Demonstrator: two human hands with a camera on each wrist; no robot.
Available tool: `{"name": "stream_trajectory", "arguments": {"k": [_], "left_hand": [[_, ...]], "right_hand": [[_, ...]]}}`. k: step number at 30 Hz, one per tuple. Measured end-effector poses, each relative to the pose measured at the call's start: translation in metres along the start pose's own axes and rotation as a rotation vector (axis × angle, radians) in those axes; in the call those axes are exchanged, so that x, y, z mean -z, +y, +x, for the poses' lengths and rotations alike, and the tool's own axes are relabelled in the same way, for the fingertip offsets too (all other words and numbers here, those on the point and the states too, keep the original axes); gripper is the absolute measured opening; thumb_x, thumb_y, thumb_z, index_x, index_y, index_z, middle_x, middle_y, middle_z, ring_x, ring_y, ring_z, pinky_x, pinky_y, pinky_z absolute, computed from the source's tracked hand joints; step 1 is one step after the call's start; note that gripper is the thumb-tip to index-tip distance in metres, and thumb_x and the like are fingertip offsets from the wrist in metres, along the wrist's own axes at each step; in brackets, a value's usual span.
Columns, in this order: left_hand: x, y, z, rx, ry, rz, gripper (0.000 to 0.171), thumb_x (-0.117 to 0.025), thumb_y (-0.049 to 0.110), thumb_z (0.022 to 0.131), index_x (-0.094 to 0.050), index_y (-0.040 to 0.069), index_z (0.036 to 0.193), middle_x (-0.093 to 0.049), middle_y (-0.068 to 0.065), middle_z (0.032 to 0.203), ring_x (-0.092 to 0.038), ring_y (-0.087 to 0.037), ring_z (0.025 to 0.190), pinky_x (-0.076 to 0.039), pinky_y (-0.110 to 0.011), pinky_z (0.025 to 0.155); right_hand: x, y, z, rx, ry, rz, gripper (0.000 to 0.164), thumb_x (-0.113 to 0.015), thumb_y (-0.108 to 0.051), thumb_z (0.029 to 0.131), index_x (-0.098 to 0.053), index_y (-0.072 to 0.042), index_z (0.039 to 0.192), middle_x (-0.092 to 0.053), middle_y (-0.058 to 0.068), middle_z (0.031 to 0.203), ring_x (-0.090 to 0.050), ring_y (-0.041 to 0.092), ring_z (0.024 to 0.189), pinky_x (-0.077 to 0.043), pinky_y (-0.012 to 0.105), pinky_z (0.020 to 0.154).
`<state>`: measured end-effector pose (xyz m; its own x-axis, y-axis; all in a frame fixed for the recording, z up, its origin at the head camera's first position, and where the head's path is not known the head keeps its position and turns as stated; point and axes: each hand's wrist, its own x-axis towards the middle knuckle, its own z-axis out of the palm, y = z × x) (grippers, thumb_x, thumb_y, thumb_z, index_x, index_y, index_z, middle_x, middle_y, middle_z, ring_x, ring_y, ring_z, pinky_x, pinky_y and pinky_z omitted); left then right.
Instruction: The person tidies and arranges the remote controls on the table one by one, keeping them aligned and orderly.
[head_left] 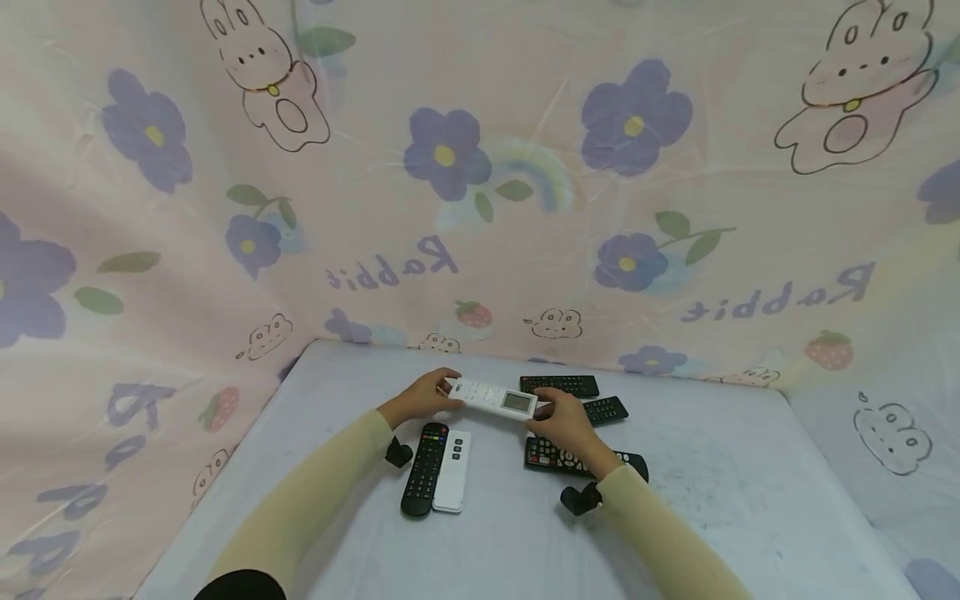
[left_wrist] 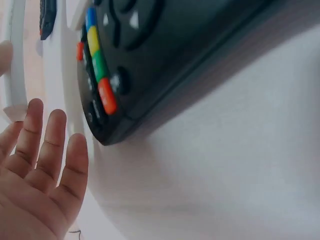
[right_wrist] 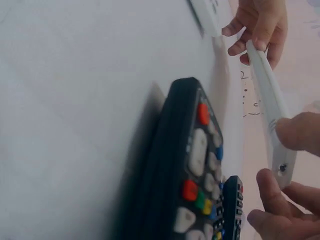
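A white remote control (head_left: 486, 397) with a small grey display is held level above the table between both hands. My left hand (head_left: 426, 395) pinches its left end between thumb and fingers. At the display end, my right hand (head_left: 564, 421) grips it the same way. In the right wrist view the white remote (right_wrist: 270, 107) appears edge-on, raised off the surface, with the thumb and fingers of my right hand (right_wrist: 295, 195) at its near end. The left wrist view shows the lower fingers of my left hand (left_wrist: 45, 175) spread out beneath the remote's end.
Left of centre lie a black remote (head_left: 425, 471) and a white remote (head_left: 452, 472) side by side. To the right lie three black remotes: one at the back (head_left: 558, 385), one partly behind my right hand (head_left: 606, 410), and a larger one (head_left: 547, 456) beneath my right wrist. A printed curtain (head_left: 525, 250) surrounds the white table (head_left: 720, 492).
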<state>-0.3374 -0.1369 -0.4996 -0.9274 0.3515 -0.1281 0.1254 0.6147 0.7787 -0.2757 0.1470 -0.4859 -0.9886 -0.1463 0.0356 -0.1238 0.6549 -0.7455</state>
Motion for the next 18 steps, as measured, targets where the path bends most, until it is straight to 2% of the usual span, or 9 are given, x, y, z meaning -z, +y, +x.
{"name": "stream_trajectory", "arguments": {"k": [7,13,18], "left_hand": [[0.003,0.003,-0.011,-0.031,-0.003,-0.056,0.065,-0.079,0.022,0.08,-0.049,0.009,0.136,-0.06,-0.009,0.108,-0.061,-0.019,0.095,-0.053,-0.031,0.074],[0.005,0.009,-0.022,-0.025,-0.041,-0.101,0.062,-0.077,0.013,0.08,-0.048,0.008,0.135,-0.062,-0.01,0.108,-0.064,-0.019,0.097,-0.055,-0.033,0.081],[0.004,0.008,-0.029,-0.038,-0.062,-0.126,0.061,-0.076,0.012,0.081,-0.048,0.008,0.135,-0.065,-0.007,0.105,-0.065,-0.016,0.094,-0.055,-0.033,0.082]], "right_hand": [[0.004,0.003,-0.002,-0.015,-0.016,0.068,0.064,-0.078,-0.006,0.076,-0.051,0.005,0.133,-0.065,0.019,0.12,-0.068,0.025,0.098,-0.058,0.033,0.077],[0.009,0.004,-0.001,-0.041,-0.012,0.11,0.058,-0.073,-0.003,0.08,-0.052,0.007,0.133,-0.065,0.022,0.119,-0.067,0.028,0.103,-0.057,0.031,0.08],[0.016,0.006,0.001,-0.017,-0.038,0.132,0.053,-0.069,-0.002,0.083,-0.052,0.008,0.132,-0.065,0.023,0.119,-0.067,0.027,0.101,-0.057,0.03,0.08]]}}
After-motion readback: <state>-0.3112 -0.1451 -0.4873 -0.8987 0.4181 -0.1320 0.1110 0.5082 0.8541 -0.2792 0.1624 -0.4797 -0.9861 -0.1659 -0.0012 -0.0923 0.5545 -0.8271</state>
